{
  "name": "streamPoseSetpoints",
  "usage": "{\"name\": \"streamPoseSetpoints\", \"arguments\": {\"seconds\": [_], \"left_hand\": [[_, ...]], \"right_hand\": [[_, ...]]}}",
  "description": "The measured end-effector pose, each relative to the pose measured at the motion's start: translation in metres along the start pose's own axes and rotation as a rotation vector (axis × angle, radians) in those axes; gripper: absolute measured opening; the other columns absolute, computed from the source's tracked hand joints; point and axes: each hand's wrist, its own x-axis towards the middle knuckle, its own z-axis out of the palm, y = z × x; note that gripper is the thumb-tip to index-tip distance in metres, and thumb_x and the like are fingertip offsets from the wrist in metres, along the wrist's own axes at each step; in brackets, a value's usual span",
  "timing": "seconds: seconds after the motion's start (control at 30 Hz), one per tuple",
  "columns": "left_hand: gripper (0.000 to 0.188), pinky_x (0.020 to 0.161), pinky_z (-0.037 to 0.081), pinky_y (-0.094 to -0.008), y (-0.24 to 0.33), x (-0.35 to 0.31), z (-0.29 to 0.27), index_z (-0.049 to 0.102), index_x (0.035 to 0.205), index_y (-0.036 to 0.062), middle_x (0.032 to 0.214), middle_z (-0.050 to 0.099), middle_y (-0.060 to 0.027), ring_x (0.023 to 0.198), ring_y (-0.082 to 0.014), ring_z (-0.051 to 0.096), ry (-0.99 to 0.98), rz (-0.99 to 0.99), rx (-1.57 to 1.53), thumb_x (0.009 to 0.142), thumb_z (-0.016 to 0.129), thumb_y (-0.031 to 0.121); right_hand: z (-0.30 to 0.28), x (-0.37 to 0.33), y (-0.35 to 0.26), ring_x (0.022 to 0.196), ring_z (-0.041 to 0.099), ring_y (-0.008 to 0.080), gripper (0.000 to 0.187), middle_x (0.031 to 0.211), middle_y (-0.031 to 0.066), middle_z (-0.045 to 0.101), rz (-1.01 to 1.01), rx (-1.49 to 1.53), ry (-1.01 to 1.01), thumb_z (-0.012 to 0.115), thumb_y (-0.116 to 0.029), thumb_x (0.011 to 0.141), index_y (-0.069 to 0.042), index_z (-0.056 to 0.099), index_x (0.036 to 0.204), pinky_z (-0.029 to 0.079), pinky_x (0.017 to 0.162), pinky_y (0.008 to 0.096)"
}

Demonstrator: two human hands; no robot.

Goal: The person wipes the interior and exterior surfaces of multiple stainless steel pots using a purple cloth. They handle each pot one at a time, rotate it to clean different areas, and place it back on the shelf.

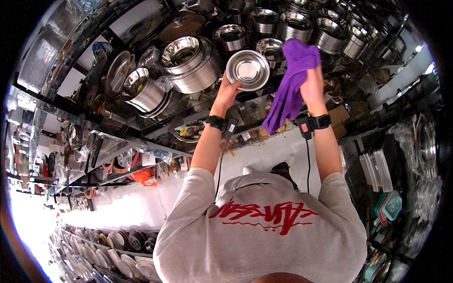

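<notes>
A shiny steel bowl (247, 70) is tilted so that its hollow faces me, in front of the shelf. My left hand (228, 91) is closed on its lower left rim, thumb at the edge. To the right, my right hand (312, 89) is raised and grips a purple cloth (289, 87). The cloth is bunched at the top and hangs down on the left of that hand, apart from the bowl. The fingers of my right hand are partly hidden by the cloth and slightly blurred.
Steel bowls in a large stack (191, 78) and a smaller stack (145, 96) stand at the left on the shelf. More bowl stacks (295, 27) line the back. Shelves at the right hold a pile of flat trays (376, 170). White dishes (125, 265) fill a lower-left rack.
</notes>
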Motion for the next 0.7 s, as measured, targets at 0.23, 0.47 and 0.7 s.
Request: {"name": "streamPoseSetpoints", "arguments": {"seconds": [0.23,0.47,0.7], "left_hand": [[0.054,0.072,0.054,-0.0284,-0.001,0.002,0.012,0.032,0.141,0.0118,0.118,0.054,-0.0044,0.094,-0.0131,0.059,0.008,-0.04,-0.072,0.089,0.045,0.001],[0.05,0.069,0.052,-0.0245,-0.006,0.0,0.006,0.034,0.139,0.0101,0.114,0.056,-0.0035,0.092,-0.0102,0.057,0.026,0.068,-0.018,0.092,0.051,0.007],[0.041,0.085,0.047,-0.0289,-0.01,0.004,0.006,0.048,0.125,-0.0023,0.113,0.061,-0.0099,0.1,-0.0153,0.057,0.056,0.166,0.124,0.087,0.061,0.005]], "right_hand": [[0.071,-0.037,0.097,0.09,0.059,0.0458,0.036,0.094,0.028,0.06,-0.042,-0.675,-0.094,0.048,-0.017,0.09,-0.006,0.042,0.124,0.047,0.076,0.0478],[0.068,-0.012,0.1,0.093,0.063,0.0256,0.035,0.107,0.0141,0.064,0.038,-0.535,-0.212,0.052,-0.022,0.092,-0.005,0.051,0.122,0.047,0.08,0.0338],[0.057,-0.017,0.087,0.094,0.059,0.0136,0.035,0.109,0.0035,0.061,0.444,0.173,-0.277,0.055,-0.016,0.091,-0.004,0.053,0.123,0.046,0.081,0.0278]]}}
